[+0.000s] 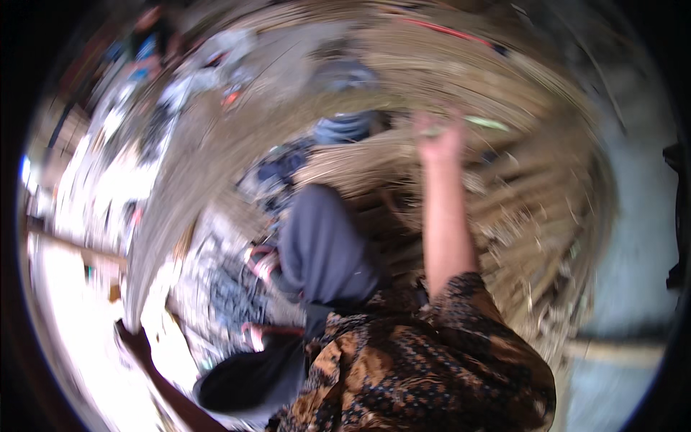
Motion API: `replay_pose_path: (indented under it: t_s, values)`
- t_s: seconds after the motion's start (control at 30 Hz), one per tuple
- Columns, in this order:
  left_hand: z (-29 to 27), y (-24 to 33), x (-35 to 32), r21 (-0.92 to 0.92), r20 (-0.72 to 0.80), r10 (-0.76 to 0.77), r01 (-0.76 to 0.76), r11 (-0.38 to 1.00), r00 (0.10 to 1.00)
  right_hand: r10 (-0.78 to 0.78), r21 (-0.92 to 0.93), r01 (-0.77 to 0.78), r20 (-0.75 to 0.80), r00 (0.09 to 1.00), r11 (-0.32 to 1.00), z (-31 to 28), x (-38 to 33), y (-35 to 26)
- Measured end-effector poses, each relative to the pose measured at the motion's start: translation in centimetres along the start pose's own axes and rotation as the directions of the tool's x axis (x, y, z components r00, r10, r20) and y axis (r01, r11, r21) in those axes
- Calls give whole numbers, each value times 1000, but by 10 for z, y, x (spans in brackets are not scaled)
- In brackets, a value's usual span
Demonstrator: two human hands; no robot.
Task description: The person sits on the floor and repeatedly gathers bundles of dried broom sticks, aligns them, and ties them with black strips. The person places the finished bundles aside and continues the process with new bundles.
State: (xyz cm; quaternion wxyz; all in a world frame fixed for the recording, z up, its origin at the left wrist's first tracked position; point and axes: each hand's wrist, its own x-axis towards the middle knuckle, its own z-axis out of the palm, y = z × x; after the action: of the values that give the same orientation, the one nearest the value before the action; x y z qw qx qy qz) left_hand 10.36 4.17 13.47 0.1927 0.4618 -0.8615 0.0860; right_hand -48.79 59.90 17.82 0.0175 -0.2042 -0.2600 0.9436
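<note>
The picture is blurred by motion. My right hand (437, 140) reaches forward on a bare forearm from a brown patterned sleeve (468, 302). Its fingers are closed on a thin pale green strip (486, 123) that sticks out to the right. The hand is over a big pile of tan reed-like strips (518, 194) spread in front of me. My left hand does not show. My knee in grey trousers (320, 245) is bent up at the middle, and a pink sandal (260, 261) is beside it.
More long tan strips (403, 65) curve across the back, with a red rod (446, 30) on them. A blue-grey bundle (344, 128) lies beyond my knee. Pale scattered litter (115, 180) covers the ground at left. A person (147, 43) is at far upper left.
</note>
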Motion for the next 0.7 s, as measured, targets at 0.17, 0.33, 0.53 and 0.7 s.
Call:
replay_pose_path:
  t_s: [0.17, 0.33, 0.53, 0.7]
  values:
    - [-53, -92, -74, -55, -73, -376, 372, 926, 924, 147, -88, -124, 343, 928, 988, 8, 12, 51]
    - [-127, -78, -117, -279, -15, -553, 527, 803, 833, 405, -411, -253, 342, 848, 876, 26, -56, 234]
    - [-155, 6, -101, -711, 118, -583, 478, 516, 804, 864, -679, 540, 440, -244, 498, -65, -313, 418]
    - [-94, 77, -109, -796, 470, -530, 599, 93, 706, 935, -850, 404, 251, -252, 337, -97, -328, 413]
